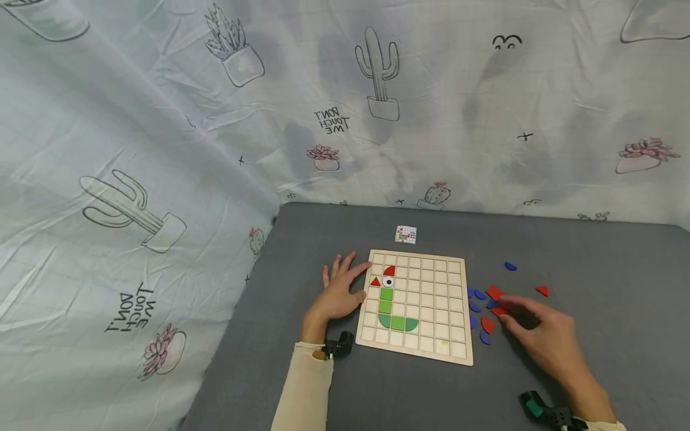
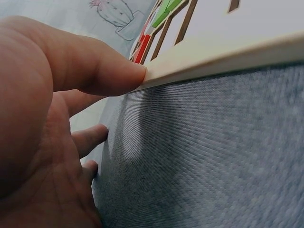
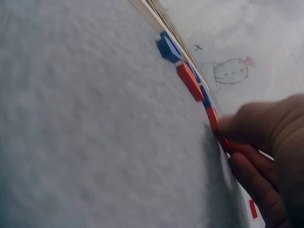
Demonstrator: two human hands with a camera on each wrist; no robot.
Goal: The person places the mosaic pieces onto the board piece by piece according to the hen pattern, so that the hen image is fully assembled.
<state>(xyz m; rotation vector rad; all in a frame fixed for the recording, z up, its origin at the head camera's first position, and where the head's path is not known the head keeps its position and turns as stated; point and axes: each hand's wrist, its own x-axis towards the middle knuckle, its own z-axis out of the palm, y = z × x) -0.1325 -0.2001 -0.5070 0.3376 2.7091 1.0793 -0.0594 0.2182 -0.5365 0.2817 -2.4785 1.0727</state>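
Note:
A wooden grid board [image 1: 442, 311] lies on the grey table. On its left side sit a red quarter-round [image 1: 390, 271], a red triangle [image 1: 375, 281], an eye tile [image 1: 387, 282], green squares [image 1: 386, 294] and green quarter-rounds [image 1: 411, 324]. My left hand [image 1: 336, 293] has its fingers spread, with thumb and index fingertip against the board's left edge. To the right of the board, my right hand [image 1: 552, 335] pinches a red piece [image 1: 498, 311] between thumb and index finger, low over the table. The fingers partly hide that piece's shape.
Loose blue pieces [image 1: 474, 306] lie along the board's right edge, among a red square [image 1: 493, 292] and a red quarter-round [image 1: 487, 325]. Farther out are a blue piece [image 1: 510, 266] and a red triangle [image 1: 542, 291]. Behind the board lies a small pattern card [image 1: 405, 234].

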